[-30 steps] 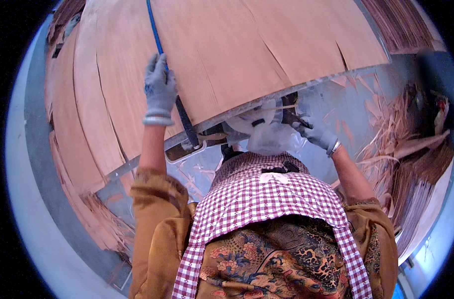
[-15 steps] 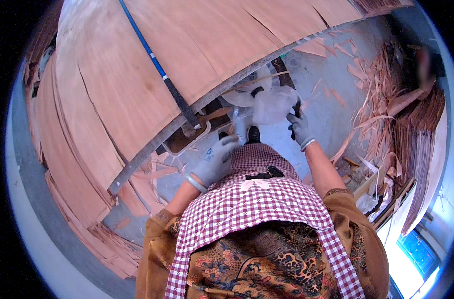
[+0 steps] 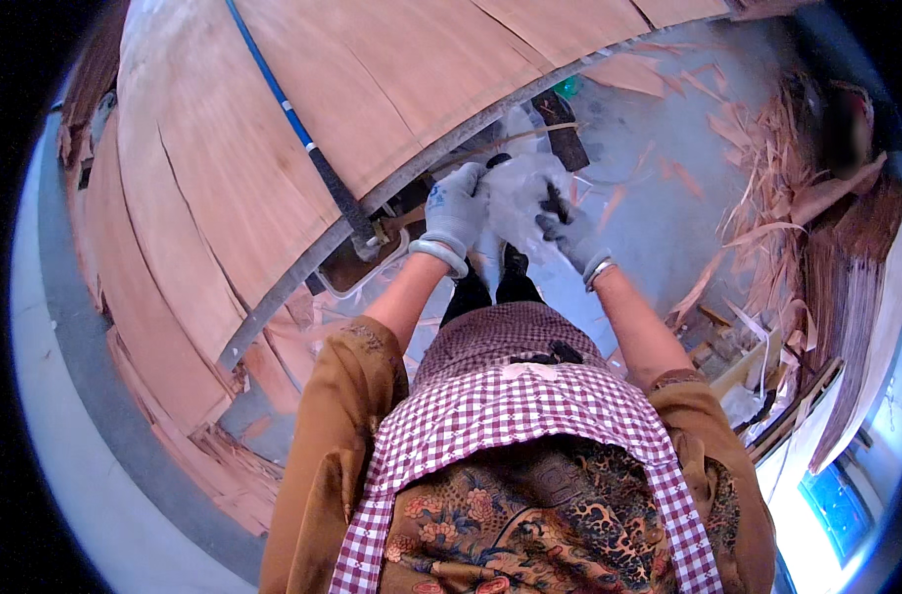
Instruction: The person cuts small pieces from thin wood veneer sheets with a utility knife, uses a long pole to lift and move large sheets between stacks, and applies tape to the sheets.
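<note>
A crumpled, translucent white plastic bag (image 3: 518, 193) is held up between my hands, over the floor near the board edge. My left hand (image 3: 457, 210), in a grey glove, pinches its left side, the fingertips partly hidden behind it. At the lower right side, my right hand (image 3: 571, 236) grips the bag with curled fingers; its glove is grey with dark patches at the fingers. A blue pole (image 3: 294, 121) with a black grip lies across the pale wood sheets (image 3: 372, 69), left of my left hand.
A shallow bin (image 3: 357, 272) sits under the sheets' edge, left of my feet. Long veneer strips (image 3: 758, 188) heap on the floor at right, beside a stack of brown sheets (image 3: 827, 287). A dark block (image 3: 562, 129) lies beyond the bag. More sheets pile at left.
My left hand has moved up and forward to the bag's left side. The bag, formerly hanging from my right hand alone, is now between both hands; my right hand has shifted slightly left.
</note>
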